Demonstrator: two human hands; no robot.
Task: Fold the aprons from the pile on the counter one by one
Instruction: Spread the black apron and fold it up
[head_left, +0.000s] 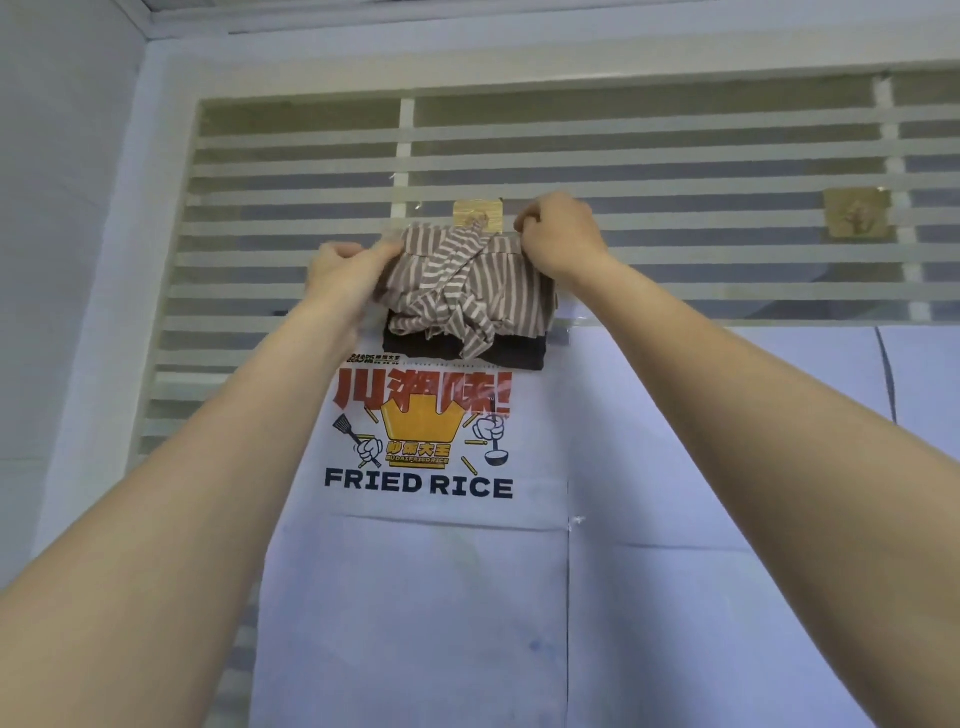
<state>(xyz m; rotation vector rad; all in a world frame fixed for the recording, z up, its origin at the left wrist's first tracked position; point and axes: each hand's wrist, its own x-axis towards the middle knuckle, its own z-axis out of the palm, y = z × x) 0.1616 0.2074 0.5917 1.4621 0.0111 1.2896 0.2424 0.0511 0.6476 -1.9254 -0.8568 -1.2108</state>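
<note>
Aprons hang together from a wooden hook (478, 215) stuck on a window with frosted horizontal stripes (675, 156), and the head camera looks up at them along two bare raised forearms. On top is a brown-and-white striped apron (457, 283), bunched into a thick folded wad just below the hook, its striped strap running diagonally across the front and ending in a crumpled knot at the lower edge. Behind it a dark cloth (514, 353) shows as a black band under the striped wad. Behind both hangs a white apron (415, 597), flat against the wall, printed with red characters, a yellow crown, a spatula, a ladle and the words FRIED RICE; a pocket seam crosses it lower down.

The left hand (340, 275) has its fingers curled and pinches the left upper edge of the striped apron. The right hand (561, 234) is curled into a fist at the right upper corner, gripping the striped cloth there, just beside the hook. A second wooden hook (856, 214) sits well apart to the right on the same window.
</note>
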